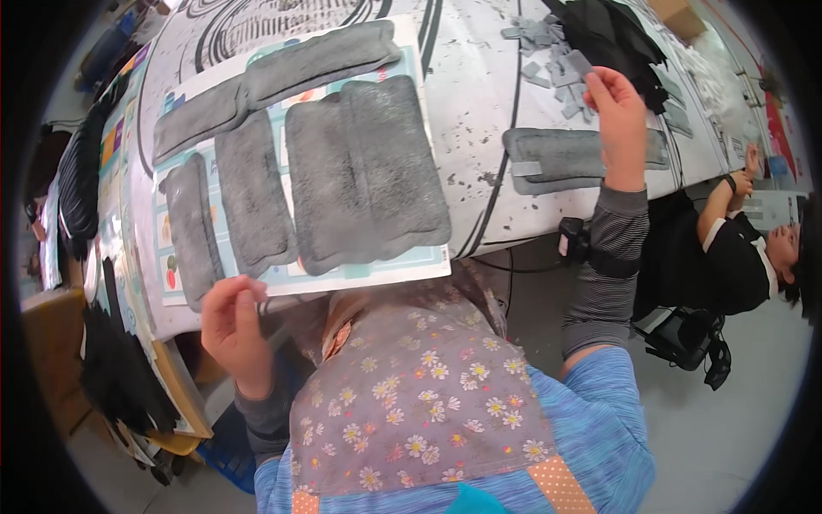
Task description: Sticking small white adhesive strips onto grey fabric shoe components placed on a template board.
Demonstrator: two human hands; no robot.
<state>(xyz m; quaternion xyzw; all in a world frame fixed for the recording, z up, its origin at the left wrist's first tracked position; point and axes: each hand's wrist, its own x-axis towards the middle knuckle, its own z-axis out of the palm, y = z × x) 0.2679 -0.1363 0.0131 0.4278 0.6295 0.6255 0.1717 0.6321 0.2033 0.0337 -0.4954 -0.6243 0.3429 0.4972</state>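
A textile workshop: grey padded pieces (368, 171) and fabric scraps (548, 60) cover the worktable (479, 103).

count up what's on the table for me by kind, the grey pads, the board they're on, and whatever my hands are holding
Large grey fabric pads on the board: 5
Grey pad lying off the board: 1
Printed board, pinched by the left hand: 1
Small grey strip in the right hand: 1
Loose small strips: too jumbled to count
Total counted: 8

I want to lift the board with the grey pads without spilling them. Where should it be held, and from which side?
Hold the board at its near edge, which overhangs the table, coming from below and in front. The left hand already pinches the near left corner. The grey pads lie loose on top, so keep it level; a second grip at the near right corner would likely steady it.
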